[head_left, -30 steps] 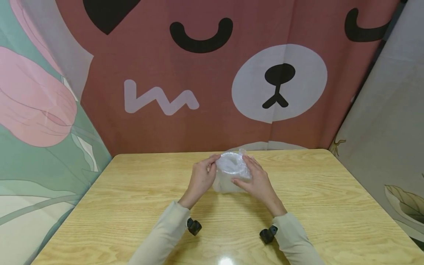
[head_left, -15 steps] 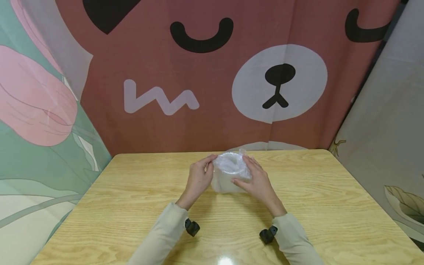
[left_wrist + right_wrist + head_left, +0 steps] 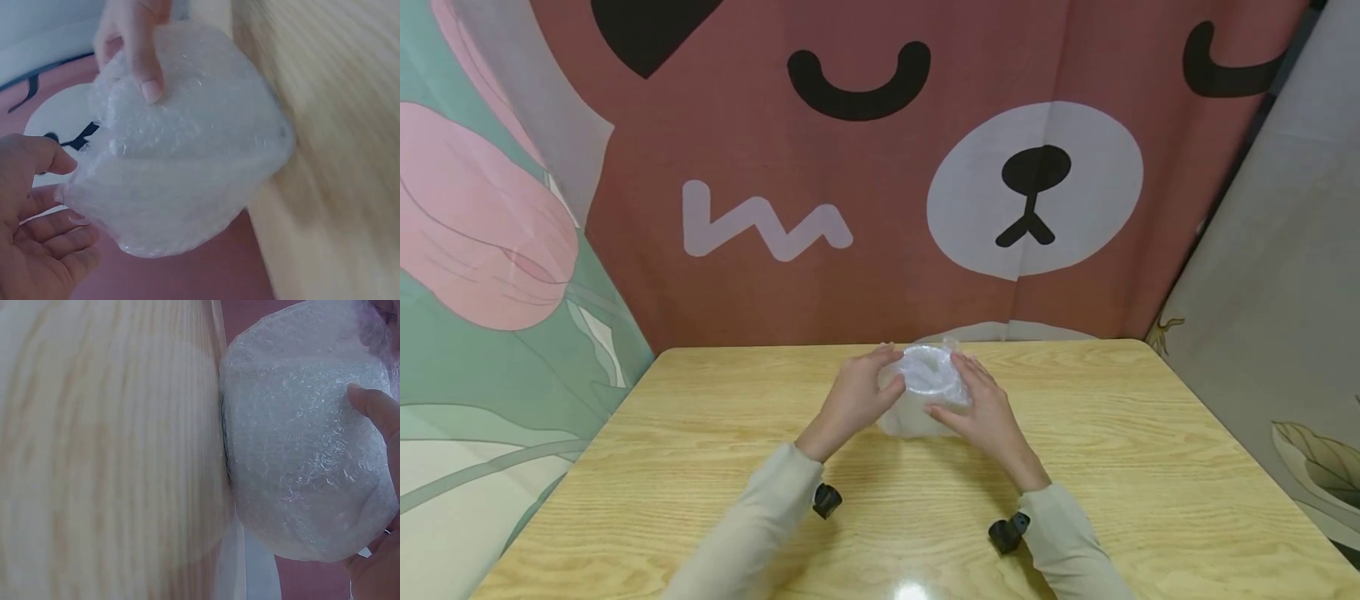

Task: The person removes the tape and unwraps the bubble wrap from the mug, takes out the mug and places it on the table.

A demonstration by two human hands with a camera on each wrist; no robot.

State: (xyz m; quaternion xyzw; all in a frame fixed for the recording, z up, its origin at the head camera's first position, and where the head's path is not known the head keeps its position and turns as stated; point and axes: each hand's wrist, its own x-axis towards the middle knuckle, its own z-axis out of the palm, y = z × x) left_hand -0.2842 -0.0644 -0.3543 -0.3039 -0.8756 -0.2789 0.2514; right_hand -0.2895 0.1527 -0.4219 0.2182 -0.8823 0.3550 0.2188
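Item inspected: a bubble-wrap bundle [image 3: 908, 418], standing near the far edge of the wood-grained surface [image 3: 700, 483], its ring-shaped end upward. Film covers the sides visible to me; the contents cannot be made out. Around the top the film gathers loosely about a hollow, and no tape or tie is seen. I judge the covering done at the sides, with the loose top yet to be dealt with. The right hand [image 3: 988, 410] grips the bundle, thumb on the near wall, fingers around the far side. The left hand [image 3: 856, 398] is spread at the opposite side, thumb apart from the fingers. Beyond hangs a bear-print curtain [image 3: 737, 300].
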